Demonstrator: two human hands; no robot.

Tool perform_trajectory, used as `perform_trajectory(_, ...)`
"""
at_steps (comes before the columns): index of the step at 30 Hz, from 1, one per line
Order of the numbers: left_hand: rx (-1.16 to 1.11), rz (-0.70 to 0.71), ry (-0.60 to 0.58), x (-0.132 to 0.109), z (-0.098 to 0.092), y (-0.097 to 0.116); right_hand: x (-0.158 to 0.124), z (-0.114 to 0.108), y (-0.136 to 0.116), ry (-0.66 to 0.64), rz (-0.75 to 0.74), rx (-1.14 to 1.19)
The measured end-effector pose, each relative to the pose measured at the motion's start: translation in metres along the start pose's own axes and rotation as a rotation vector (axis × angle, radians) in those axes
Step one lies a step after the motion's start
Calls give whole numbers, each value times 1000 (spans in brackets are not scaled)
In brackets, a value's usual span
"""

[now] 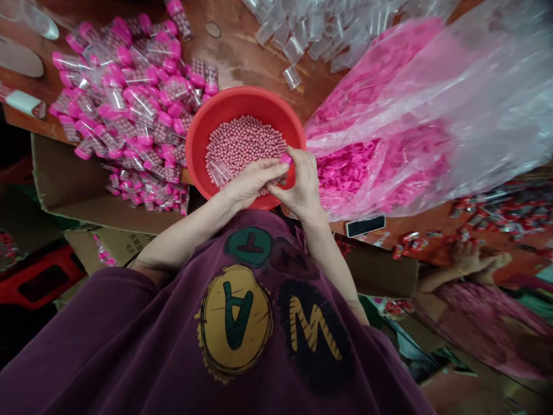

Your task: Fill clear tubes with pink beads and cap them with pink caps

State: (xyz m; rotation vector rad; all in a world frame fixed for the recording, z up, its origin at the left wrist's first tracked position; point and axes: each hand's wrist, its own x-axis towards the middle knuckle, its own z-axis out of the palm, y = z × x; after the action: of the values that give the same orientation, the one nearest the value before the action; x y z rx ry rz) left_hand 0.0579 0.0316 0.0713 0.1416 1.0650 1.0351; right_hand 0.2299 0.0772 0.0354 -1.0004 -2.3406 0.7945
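Observation:
Over the near right side of a red bowl, both hands are closed on one small clear plastic bottle with a pink cap. My left hand grips it from the left, its fingers reaching to the cap. My right hand has the index finger by the cap and the thumb lower down near the clear body. The fingers mostly cover that body, and its contents are hard to see. Small pink beads fill much of the bowl. A clear tube lies on the beads at the left.
Left of the bowl is a heap of bead-filled bottles, spilling toward a cardboard box. Clear empty tubes lie at the back. On the right sit a plastic bag of pink caps and a phone. Another person's hands are far right.

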Motion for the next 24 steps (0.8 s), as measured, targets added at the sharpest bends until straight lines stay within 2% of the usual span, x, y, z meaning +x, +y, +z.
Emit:
perform_trajectory(4, 114, 105, -18, -1, 0, 1, -5, 10, -3, 2, 39, -15)
perform_trajectory(7, 116, 48, -83, -1, 0, 5, -4, 11, -4, 11, 84, -40)
perform_trajectory(10, 112, -24, -91, -1, -4, 6, -1, 11, -4, -15, 82, -24)
perform_trajectory(13, 80, -74, -20, 0, -13, 1, 1, 21, -7, -57, 127, -26)
perform_trajectory(16, 65, -159, 62, 2, -28, -10, -2, 43, -14, -126, 233, -24)
perform_trajectory(20, 144, -233, 139, 0, -54, -22, -12, 67, -14, -318, 286, 162)
perform_trajectory(22, 280, -140, 190, 3, -73, -16, -14, 71, -4, -381, 327, 244)
perform_trajectory(24, 474, 105, 283, 12, -102, 3, -11, 70, 7, -375, 426, 203)
